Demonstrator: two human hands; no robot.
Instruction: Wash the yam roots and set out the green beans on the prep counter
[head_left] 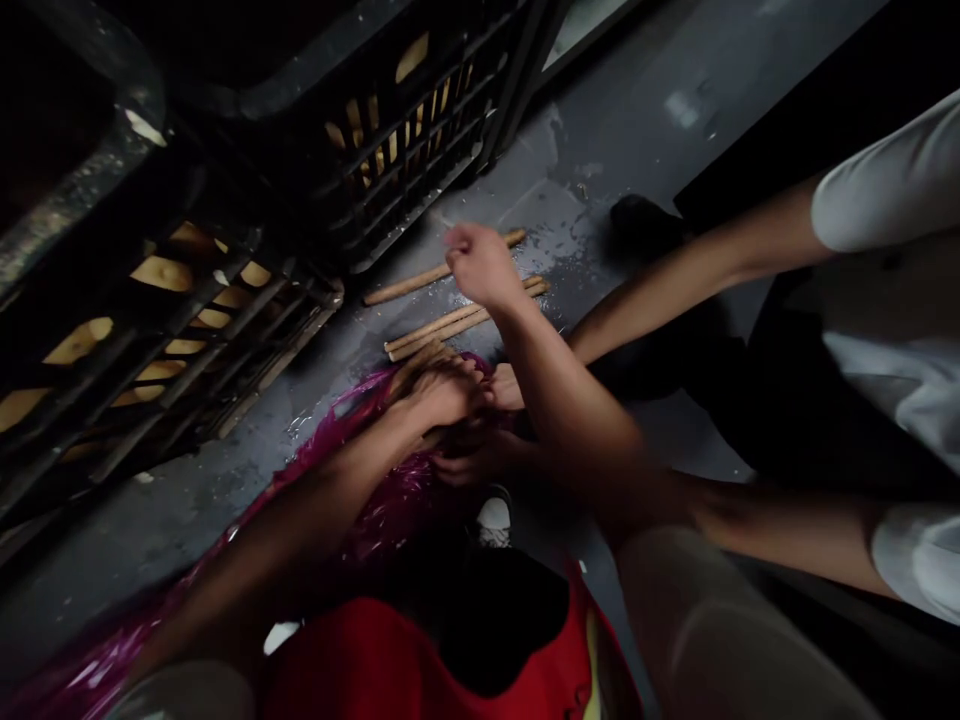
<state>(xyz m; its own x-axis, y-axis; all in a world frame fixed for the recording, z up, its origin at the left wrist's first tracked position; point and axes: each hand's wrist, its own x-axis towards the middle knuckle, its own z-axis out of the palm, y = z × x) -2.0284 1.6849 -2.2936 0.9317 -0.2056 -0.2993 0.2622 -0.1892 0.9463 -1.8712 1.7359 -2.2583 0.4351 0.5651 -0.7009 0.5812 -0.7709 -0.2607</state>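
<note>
Magenta plastic wrap point(397, 500): shared handling on the floor point(540, 170).
The wrap runs from near left to centre, a brown bundle end point(418, 370) at its far end. I have the left hand point(448, 392) on that end; blur hides whether it grips. The right hand point(484, 262) is raised beyond, fingers curled in; I cannot tell whether they pinch anything. A co-worker's hand point(507, 387) is just right of my left: steady the bundle, keep forearms clear, avoid the loose sticks point(442, 330).
</note>
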